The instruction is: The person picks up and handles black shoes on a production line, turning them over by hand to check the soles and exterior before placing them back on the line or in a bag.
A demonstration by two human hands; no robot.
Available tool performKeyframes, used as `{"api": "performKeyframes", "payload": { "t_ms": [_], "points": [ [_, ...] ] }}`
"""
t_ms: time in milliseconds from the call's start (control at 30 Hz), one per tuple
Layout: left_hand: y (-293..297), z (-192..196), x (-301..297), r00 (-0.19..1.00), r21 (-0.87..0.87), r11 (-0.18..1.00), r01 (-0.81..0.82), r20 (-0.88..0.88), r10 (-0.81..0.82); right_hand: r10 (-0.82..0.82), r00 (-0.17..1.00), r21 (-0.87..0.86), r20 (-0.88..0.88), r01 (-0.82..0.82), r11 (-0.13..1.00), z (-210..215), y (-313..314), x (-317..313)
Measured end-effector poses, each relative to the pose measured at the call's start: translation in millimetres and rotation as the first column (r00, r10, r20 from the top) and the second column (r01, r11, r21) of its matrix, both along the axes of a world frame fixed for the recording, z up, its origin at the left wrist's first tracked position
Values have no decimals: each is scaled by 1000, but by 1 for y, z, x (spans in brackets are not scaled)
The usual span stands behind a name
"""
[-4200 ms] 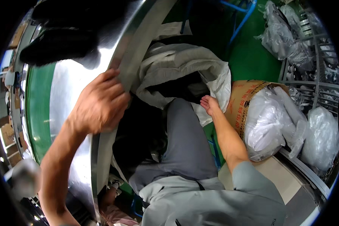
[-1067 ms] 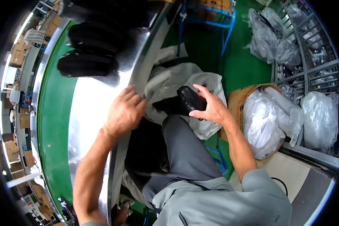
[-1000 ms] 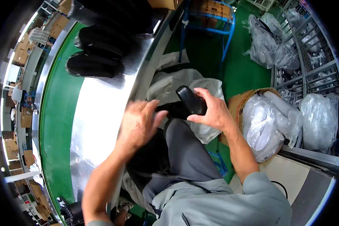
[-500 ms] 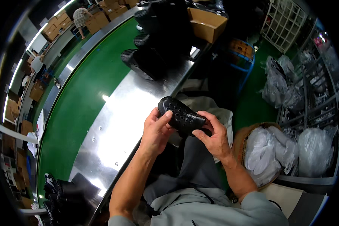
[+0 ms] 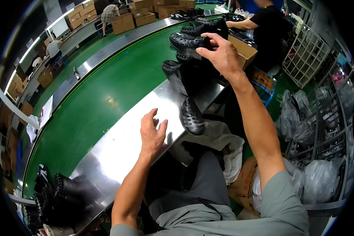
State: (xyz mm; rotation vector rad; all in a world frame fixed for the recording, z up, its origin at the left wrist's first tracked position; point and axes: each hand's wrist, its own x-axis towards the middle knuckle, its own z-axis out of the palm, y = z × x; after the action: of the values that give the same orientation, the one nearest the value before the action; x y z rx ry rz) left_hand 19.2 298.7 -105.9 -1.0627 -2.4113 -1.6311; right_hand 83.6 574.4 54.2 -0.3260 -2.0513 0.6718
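Note:
My right hand (image 5: 220, 53) reaches out to the far pile of black shoes, its thumb and fingers closed on the end of a black clog with round holes (image 5: 185, 41). More black clogs lie around and beneath that one, among them a clog (image 5: 171, 70) at the pile's near side. Over the shiny metal ledge (image 5: 118, 145) hovers my left hand (image 5: 151, 133), fingers apart, holding nothing. To its right a single black perforated clog (image 5: 191, 118), slightly blurred, sits at the ledge's near edge, apart from both hands.
A green conveyor belt (image 5: 102, 106) curves past the ledge. More black shoes (image 5: 59, 192) stand at the near left. Beyond the pile are a cardboard box (image 5: 244, 51) and a person in black (image 5: 265, 23). On my right are a carton (image 5: 244, 185) and a rack with plastic bags (image 5: 322, 181).
Both hands have let go of the clog they held over my lap; a clog now sits on the ledge's edge. My right hand has gone out to the far pile and grips another clog.

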Motion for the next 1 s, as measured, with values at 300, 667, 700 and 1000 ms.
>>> {"api": "performKeyframes", "payload": {
  "t_ms": [300, 667, 700, 1000],
  "points": [
    [0, -3, 9, 862, -489, 871, -46, -460, -213, -194, 940, 334, 281, 94, 938, -23, 21, -23],
    [3, -5, 5, 841, -498, 864, -66, -493, -221, -198, 979, -3, 38, 198, 980, -84, -28, 76],
    [5, -2, 5, 840, -500, 865, -47, -489, -237, -208, 976, -31, 59, 210, 977, -103, -26, 86],
    [13, 15, 8, 655, -526, 804, 278, -509, -559, -35, 899, -666, 437, 349, 659, -339, -18, 189]
  ]
}}
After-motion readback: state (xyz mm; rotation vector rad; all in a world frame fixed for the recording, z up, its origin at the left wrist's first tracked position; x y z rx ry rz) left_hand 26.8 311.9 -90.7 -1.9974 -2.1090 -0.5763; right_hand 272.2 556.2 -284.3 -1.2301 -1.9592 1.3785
